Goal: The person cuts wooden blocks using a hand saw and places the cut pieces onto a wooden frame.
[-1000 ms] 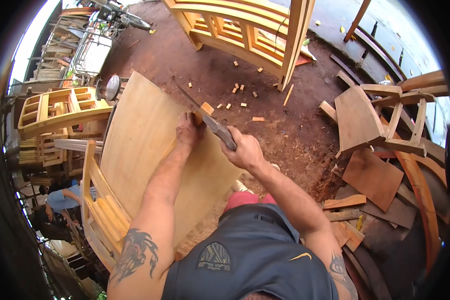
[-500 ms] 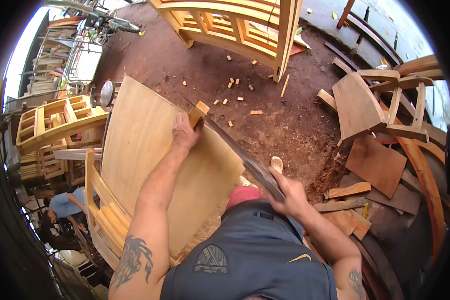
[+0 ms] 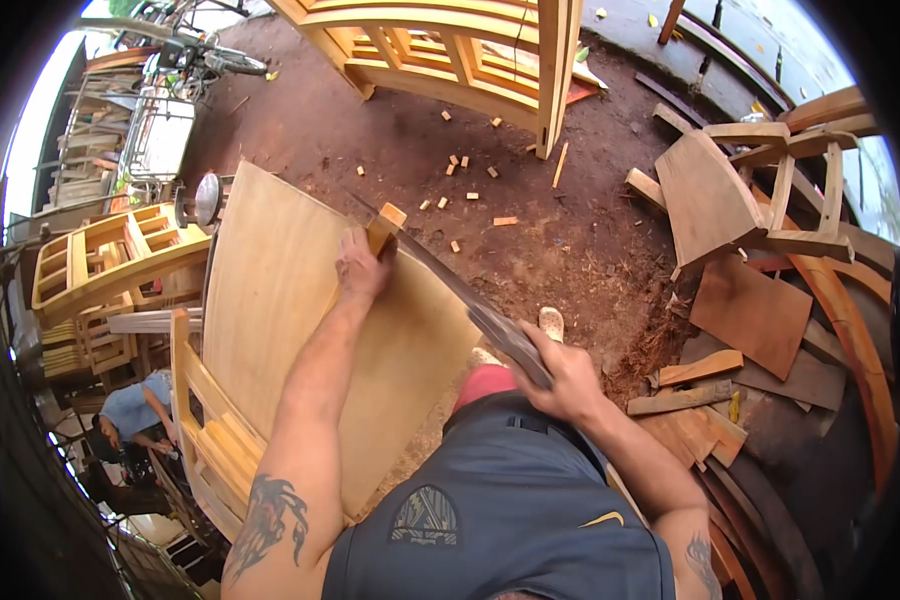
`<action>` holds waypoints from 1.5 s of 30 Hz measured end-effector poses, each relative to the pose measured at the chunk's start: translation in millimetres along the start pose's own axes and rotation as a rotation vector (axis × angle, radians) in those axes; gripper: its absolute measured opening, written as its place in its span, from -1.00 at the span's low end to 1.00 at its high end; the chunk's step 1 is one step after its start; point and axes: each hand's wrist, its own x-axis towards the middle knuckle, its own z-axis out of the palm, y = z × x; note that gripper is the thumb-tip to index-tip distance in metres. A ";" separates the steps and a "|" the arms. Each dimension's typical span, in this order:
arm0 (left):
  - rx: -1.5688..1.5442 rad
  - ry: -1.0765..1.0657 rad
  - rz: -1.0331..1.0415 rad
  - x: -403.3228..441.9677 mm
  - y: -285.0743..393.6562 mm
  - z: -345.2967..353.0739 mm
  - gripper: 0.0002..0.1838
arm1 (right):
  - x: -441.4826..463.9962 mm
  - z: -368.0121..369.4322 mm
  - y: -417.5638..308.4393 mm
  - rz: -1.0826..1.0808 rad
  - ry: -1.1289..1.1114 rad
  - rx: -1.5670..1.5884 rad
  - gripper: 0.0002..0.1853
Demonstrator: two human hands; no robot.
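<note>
My left hand [image 3: 363,265] is closed around a narrow strip of wood [image 3: 381,232] near the far edge of a large pale plywood sheet [image 3: 280,270]. Just beyond those fingers, the strip's end sticks out past the sheet's edge. Gripped in my right hand [image 3: 562,378] is a handsaw [image 3: 480,315], its dark blade slanting away to the upper left. The blade crosses the strip beside my left hand, close to the sheet's edge. How deep the teeth sit in the wood cannot be made out.
Several small wood offcuts [image 3: 453,165] lie on the dirt floor. A slatted wooden frame [image 3: 440,75] stands ahead. At right are a wooden chair [image 3: 710,205] and scrap boards [image 3: 750,315]. Chair frames [image 3: 120,250] and another person [image 3: 135,410] are at left; a motorcycle [image 3: 210,55] stands farther back.
My right hand has moved slightly forward with the saw, away from my body. My left hand keeps its hold on the strip. The whole view has shifted a little.
</note>
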 end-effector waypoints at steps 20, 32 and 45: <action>0.022 -0.063 -0.072 -6.2 0.2 -5.9 -0.48 | 97.6 59.2 -6.1 -0.012 0.033 -0.015 -0.39; -0.008 0.026 -0.018 3.4 -10.1 5.7 -0.40 | -31.9 -18.3 12.9 -0.046 0.025 -0.048 -0.28; 0.018 0.033 -0.056 4.1 -25.1 3.2 -0.48 | 56.7 30.9 10.4 -0.018 -0.027 -0.005 -0.35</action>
